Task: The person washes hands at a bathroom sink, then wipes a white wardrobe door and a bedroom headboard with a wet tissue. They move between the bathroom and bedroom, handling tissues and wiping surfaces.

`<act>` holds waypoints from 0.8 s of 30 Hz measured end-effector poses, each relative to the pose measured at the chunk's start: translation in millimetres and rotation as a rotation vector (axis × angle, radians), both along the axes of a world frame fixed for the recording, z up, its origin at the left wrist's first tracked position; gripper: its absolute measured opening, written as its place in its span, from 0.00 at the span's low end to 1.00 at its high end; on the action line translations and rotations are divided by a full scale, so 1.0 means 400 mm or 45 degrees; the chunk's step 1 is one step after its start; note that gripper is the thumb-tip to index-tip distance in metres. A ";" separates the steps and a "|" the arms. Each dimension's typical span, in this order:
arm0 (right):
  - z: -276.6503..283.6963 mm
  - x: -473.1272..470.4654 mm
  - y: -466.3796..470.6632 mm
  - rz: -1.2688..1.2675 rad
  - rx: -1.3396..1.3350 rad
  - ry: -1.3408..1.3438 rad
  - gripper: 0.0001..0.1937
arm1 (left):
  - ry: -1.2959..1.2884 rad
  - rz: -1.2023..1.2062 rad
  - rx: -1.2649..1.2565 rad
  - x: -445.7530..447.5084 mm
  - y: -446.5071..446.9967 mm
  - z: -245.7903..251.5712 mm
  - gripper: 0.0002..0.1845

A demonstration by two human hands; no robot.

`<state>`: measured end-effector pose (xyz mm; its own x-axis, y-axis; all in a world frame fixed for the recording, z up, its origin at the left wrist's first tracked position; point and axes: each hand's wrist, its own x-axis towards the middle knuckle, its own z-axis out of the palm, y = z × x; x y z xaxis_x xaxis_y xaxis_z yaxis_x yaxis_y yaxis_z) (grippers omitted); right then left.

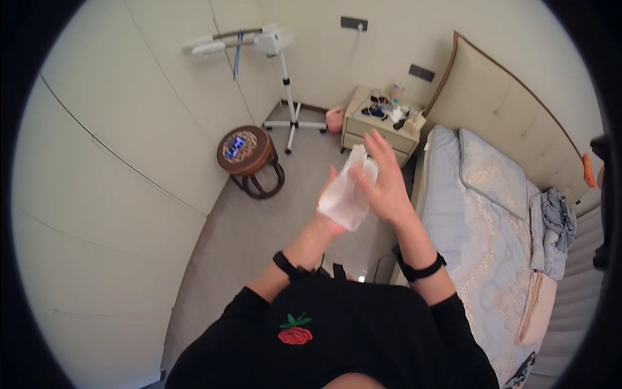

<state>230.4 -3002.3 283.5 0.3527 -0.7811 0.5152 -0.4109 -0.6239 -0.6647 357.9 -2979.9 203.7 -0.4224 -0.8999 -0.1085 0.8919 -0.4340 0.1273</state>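
Note:
A crumpled white tissue or thin cloth (342, 199) lies over the palm side of my left hand (333, 224), hiding most of its palm and fingers. My right hand (388, 182) is at the upper right of the tissue, with its fingers raised and apart and the thumb over the tissue. Whether the thumb presses on it is blurred. Both hands are in the air above the grey floor, in front of the nightstand. Black bands are on both forearms.
A round stool (245, 150) with a phone-like lit item stands left. Behind are a white wheeled stand (286, 87), a pink container (335, 119) and a cluttered nightstand (376, 129). A bed (486, 233) with pillow and folded bedding is at right.

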 end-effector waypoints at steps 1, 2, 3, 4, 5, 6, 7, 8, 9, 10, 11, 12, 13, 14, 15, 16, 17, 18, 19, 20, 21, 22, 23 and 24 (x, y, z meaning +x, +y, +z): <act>-0.001 0.009 -0.029 0.346 0.458 -0.637 0.37 | -0.031 0.012 -0.074 -0.031 -0.031 0.014 0.34; -0.009 0.030 -0.056 0.654 0.909 -1.302 0.35 | -0.100 0.037 -0.111 -0.075 -0.064 0.032 0.35; -0.016 0.043 -0.091 1.054 1.335 -1.985 0.33 | -0.178 0.062 -0.169 -0.111 -0.089 0.049 0.35; -0.020 0.050 -0.140 0.913 1.349 -1.968 0.32 | -0.172 0.107 -0.138 -0.126 -0.107 0.064 0.34; -0.024 0.058 -0.192 0.895 1.349 -1.949 0.32 | -0.142 0.148 -0.167 -0.134 -0.129 0.079 0.34; -0.030 0.061 -0.235 0.889 1.339 -1.927 0.31 | -0.081 0.196 -0.273 -0.141 -0.159 0.095 0.33; -0.039 0.060 -0.277 0.842 1.241 -1.822 0.30 | -0.171 0.238 -0.125 -0.148 -0.199 0.108 0.32; -0.049 0.061 -0.312 0.790 1.145 -1.719 0.30 | -0.227 0.284 -0.037 -0.154 -0.234 0.115 0.31; -0.061 0.061 -0.350 0.761 1.035 -1.625 0.29 | -0.283 0.326 0.060 -0.161 -0.272 0.114 0.30; -0.071 0.066 -0.391 0.706 0.924 -1.588 0.25 | -0.218 0.384 0.188 -0.176 -0.306 0.107 0.26; -0.083 0.066 -0.425 0.579 0.840 -1.448 0.24 | -0.286 0.386 0.278 -0.183 -0.338 0.097 0.25; -0.089 0.065 -0.468 0.531 0.706 -1.307 0.23 | -0.332 0.393 0.296 -0.188 -0.382 0.092 0.23; -0.090 0.062 -0.518 0.470 0.556 -1.165 0.22 | -0.375 0.396 0.298 -0.194 -0.435 0.091 0.22; -0.094 0.062 -0.563 0.360 0.408 -1.056 0.18 | -0.432 0.377 0.239 -0.197 -0.470 0.085 0.22; -0.094 0.058 -0.611 0.188 0.216 -0.855 0.17 | -0.405 0.406 0.200 -0.206 -0.510 0.082 0.22; -0.092 0.052 -0.662 0.022 0.036 -0.647 0.17 | -0.385 0.430 0.206 -0.214 -0.547 0.080 0.22; -0.090 0.046 -0.712 -0.112 -0.127 -0.417 0.16 | -0.362 0.456 0.225 -0.220 -0.587 0.081 0.23; -0.085 0.022 -0.757 -0.196 -0.326 -0.118 0.19 | -0.366 0.549 0.193 -0.223 -0.629 0.084 0.24; -0.080 0.009 -0.799 -0.353 -0.390 -0.089 0.20 | -0.376 0.640 0.188 -0.222 -0.661 0.084 0.25; -0.080 0.009 -0.828 -0.488 -0.454 -0.053 0.22 | -0.412 0.728 0.187 -0.218 -0.685 0.080 0.26; -0.081 0.007 -0.849 -0.654 -0.470 -0.090 0.24 | -0.379 0.652 0.102 -0.212 -0.710 0.077 0.26; -0.084 0.006 -0.861 -0.648 -0.219 -0.204 0.30 | -0.369 0.571 0.016 -0.202 -0.734 0.072 0.27; -0.087 0.011 -0.866 -0.615 -0.303 -0.268 0.31 | -0.357 0.484 -0.071 -0.192 -0.756 0.068 0.27; -0.090 0.013 -0.868 -0.605 -0.297 -0.335 0.32 | -0.440 0.413 -0.059 -0.182 -0.778 0.063 0.27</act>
<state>235.6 -3349.3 247.5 -0.1710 -0.6777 0.7152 -0.5208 -0.5540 -0.6495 285.2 -3291.3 228.8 -0.0649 -0.9866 -0.1494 0.8826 -0.1266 0.4528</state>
